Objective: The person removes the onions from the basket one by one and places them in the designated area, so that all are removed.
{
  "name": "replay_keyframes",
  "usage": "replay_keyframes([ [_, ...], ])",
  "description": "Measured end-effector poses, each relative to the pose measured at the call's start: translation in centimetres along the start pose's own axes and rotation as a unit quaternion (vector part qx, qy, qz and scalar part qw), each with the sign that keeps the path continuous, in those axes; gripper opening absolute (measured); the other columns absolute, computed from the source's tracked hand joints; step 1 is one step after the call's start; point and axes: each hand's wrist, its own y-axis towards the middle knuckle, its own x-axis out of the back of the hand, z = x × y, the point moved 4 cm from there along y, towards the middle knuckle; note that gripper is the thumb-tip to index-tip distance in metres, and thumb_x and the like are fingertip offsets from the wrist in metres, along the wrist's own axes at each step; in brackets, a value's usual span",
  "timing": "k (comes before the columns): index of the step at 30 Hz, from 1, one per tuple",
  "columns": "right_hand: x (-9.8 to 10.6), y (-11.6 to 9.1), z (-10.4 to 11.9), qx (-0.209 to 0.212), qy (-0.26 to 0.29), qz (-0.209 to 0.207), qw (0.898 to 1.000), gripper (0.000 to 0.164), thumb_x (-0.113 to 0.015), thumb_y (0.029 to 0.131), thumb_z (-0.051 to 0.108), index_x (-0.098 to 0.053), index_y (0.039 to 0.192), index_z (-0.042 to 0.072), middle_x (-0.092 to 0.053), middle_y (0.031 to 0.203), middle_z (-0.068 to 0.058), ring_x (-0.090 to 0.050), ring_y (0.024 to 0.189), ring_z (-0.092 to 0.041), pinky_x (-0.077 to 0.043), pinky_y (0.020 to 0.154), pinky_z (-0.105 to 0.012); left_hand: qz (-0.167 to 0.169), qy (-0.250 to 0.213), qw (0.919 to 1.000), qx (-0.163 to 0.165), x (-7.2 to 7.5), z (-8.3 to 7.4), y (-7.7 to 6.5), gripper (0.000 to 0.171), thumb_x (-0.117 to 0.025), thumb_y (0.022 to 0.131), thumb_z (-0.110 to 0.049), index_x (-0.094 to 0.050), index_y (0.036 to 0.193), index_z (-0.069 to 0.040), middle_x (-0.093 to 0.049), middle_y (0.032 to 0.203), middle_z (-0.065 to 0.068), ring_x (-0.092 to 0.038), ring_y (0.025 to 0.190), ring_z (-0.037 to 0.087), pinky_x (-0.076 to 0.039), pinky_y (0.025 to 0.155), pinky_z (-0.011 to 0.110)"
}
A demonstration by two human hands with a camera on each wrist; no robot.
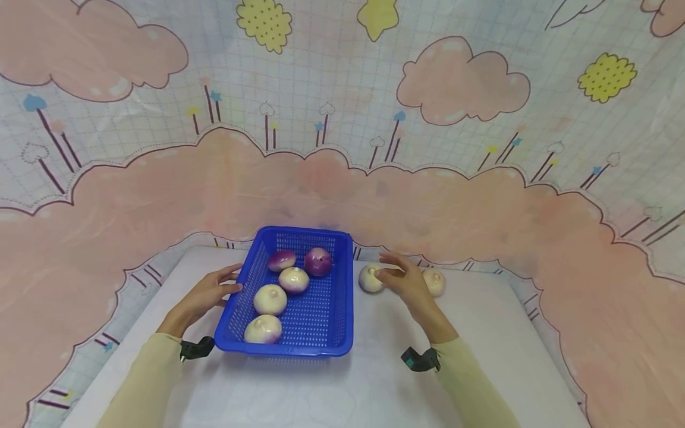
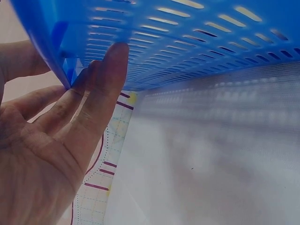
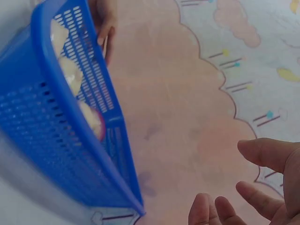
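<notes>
Onions [image 1: 270, 299] — five of them — lie in a blue basket [image 1: 313, 312] on the white table [image 1: 321, 395], strung from seven o'clock round to one. Outside it, at three o'clock, sit a near onion [image 1: 367, 279] and a far onion [image 1: 436, 283]. Between these hovers the right hand [image 1: 411, 292], holding nothing, thumb and fingers apart, the near onion at its ten o'clock. The left hand [image 1: 206, 292] rests straight, unclenched fingers against the basket's nine-o'clock side.
</notes>
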Motion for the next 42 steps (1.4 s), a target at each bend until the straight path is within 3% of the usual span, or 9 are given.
replay_keyframes([
  [5,-1.6,0.8,1.7,0.022,0.017,0.017,0.999,0.054,-0.068,0.09,0.012,-0.049,0.141,0.011,-0.051,0.142,-0.012,-0.059,0.118,-0.023,-0.057,0.088,-0.03,0.0,0.003,1.0,0.005,-0.1,0.0,-0.1,0.069,-0.055,0.099,-0.021,-0.02,0.157,-0.007,-0.039,0.147,0.033,-0.061,0.117,0.039,-0.057,0.09,0.048],
  [14,-4.1,1.9,2.7,0.023,0.015,0.039,0.999,0.056,-0.07,0.09,0.013,-0.048,0.141,0.011,-0.05,0.142,-0.017,-0.059,0.121,-0.032,-0.055,0.096,-0.044,0.003,0.0,1.0,0.0,0.0,-0.2,0.0,0.07,-0.056,0.099,-0.021,-0.02,0.157,-0.007,-0.038,0.148,0.033,-0.061,0.117,0.039,-0.058,0.089,0.047],
  [23,-6.8,2.6,3.2,0.023,0.001,0.059,0.998,0.055,-0.07,0.089,0.013,-0.05,0.14,0.012,-0.051,0.141,-0.014,-0.058,0.124,-0.031,-0.056,0.096,-0.042,0.003,0.007,1.0,0.0,0.1,-0.2,0.2,0.07,-0.055,0.099,-0.022,-0.019,0.157,-0.007,-0.037,0.149,0.033,-0.06,0.119,0.042,-0.058,0.09,0.048],
  [28,-8.1,3.1,3.2,0.003,0.009,0.072,0.997,0.054,-0.07,0.089,0.014,-0.051,0.139,0.013,-0.052,0.141,-0.014,-0.057,0.123,-0.031,-0.054,0.098,-0.044,0.005,0.006,1.0,-0.001,0.0,-0.4,0.1,0.069,-0.055,0.1,-0.021,-0.019,0.157,-0.006,-0.038,0.148,0.033,-0.062,0.116,0.039,-0.058,0.089,0.047],
  [35,-9.8,4.5,2.8,-0.058,0.053,0.088,0.993,0.055,-0.068,0.091,0.015,-0.049,0.142,0.011,-0.049,0.144,-0.016,-0.056,0.127,-0.033,-0.05,0.103,-0.047,0.009,-0.006,0.9999,-0.011,-0.1,-0.6,0.1,0.069,-0.055,0.099,-0.018,-0.019,0.156,-0.003,-0.038,0.146,0.035,-0.065,0.111,0.035,-0.059,0.087,0.047],
  [42,-11.3,6.1,2.4,-0.094,0.048,0.079,0.991,0.055,-0.072,0.087,0.02,-0.053,0.139,0.017,-0.05,0.145,-0.015,-0.055,0.128,-0.032,-0.045,0.107,-0.054,0.005,0.001,1.0,0.0,-0.1,-0.4,0.0,0.069,-0.055,0.099,-0.019,-0.02,0.156,-0.004,-0.039,0.147,0.034,-0.065,0.11,0.033,-0.058,0.088,0.047],
])
